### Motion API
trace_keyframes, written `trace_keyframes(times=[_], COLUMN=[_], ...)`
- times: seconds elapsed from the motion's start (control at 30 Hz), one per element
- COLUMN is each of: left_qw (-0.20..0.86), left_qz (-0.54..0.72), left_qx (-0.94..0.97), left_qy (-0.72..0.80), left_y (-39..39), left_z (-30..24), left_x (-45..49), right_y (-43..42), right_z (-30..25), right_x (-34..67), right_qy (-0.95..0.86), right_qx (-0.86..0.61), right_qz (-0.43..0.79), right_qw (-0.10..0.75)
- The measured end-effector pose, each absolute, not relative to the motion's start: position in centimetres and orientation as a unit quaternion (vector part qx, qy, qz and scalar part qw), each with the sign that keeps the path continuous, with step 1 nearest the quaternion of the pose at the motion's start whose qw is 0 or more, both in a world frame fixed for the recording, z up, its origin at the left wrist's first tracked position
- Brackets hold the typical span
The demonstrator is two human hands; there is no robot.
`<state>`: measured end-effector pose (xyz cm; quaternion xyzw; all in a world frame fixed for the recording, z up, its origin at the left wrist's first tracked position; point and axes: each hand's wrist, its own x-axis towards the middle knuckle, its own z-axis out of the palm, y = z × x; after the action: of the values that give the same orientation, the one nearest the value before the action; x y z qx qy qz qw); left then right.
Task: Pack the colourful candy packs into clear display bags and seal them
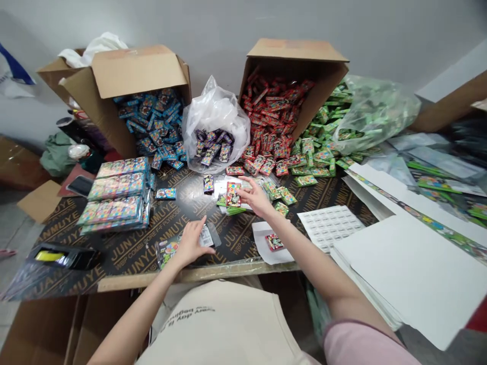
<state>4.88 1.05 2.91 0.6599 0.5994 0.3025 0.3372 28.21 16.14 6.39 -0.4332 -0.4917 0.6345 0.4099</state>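
Note:
My left hand (193,242) lies low over a clear plastic pouch (207,236) with a barcode label, its fingers spread and the thumb apart. A printed packet (166,251) shows partly from under that wrist. Further forward, my right hand (257,198) has its thumb and fingers at the right edge of a small red packet (233,194), seemingly pinching it. Below the red packet lie green-edged packets (238,210) and clear wrappers. A small purple packet (208,183) and a blue packet (166,193) rest to the left.
Cardboard boxes spill blue packets (155,119) and red packets (272,109). Between them stands a plastic bag (215,114) of purple packets. Green packets (323,152) heap at the right. Stacked filled packs (116,195), a tape dispenser (63,256), a label sheet (331,227) and white cards (414,268) surround the workspace.

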Motion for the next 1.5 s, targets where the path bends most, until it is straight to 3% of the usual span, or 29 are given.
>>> trace_keyframes(times=[0.13, 0.23, 0.37, 0.5, 0.73, 0.93, 1.1, 1.27, 1.4, 1.5], left_qw=[0.488, 0.492, 0.611, 0.674, 0.626, 0.565, 0.419, 0.557, 0.716, 0.761], left_qz=[0.454, 0.551, 0.584, 0.579, 0.629, 0.629, 0.512, 0.492, 0.468, 0.428], left_qx=[0.465, 0.360, 0.239, 0.110, 0.134, 0.217, 0.457, 0.390, 0.261, 0.262], left_qy=[0.583, 0.570, 0.478, 0.445, 0.441, 0.487, 0.595, 0.544, 0.448, 0.412], left_y=[2.4, 2.5, 1.8, 1.7, 1.3, 0.4, 0.3, 0.2, 0.1, 0.0], left_z=[4.5, 5.7, 7.0, 7.5, 7.1, 6.5, 6.2, 5.7, 6.8, 7.6], left_x=[6.5, 7.9, 8.4, 7.3, 6.9, 8.5, 8.2, 8.5, 8.3, 7.9], right_y=[10.8, 8.1, 5.8, 4.9, 4.5, 3.6, 4.2, 4.4, 4.8, 4.9], right_z=[7.0, 6.8, 6.2, 5.7, 5.8, 5.6, 6.5, 7.8, 8.3, 8.0], right_x=[25.3, 24.0, 23.3, 23.4, 23.1, 21.1, 21.6, 22.2, 23.0, 23.4], right_qy=[-0.543, -0.648, -0.772, -0.828, -0.758, -0.779, -0.861, -0.889, -0.876, -0.869], right_qx=[-0.394, -0.413, -0.385, -0.321, -0.424, -0.438, -0.352, -0.243, -0.264, -0.265], right_qz=[0.636, 0.488, 0.299, 0.245, 0.215, 0.191, 0.169, 0.251, 0.250, 0.256], right_qw=[0.382, 0.414, 0.408, 0.390, 0.446, 0.406, 0.325, 0.296, 0.316, 0.330])
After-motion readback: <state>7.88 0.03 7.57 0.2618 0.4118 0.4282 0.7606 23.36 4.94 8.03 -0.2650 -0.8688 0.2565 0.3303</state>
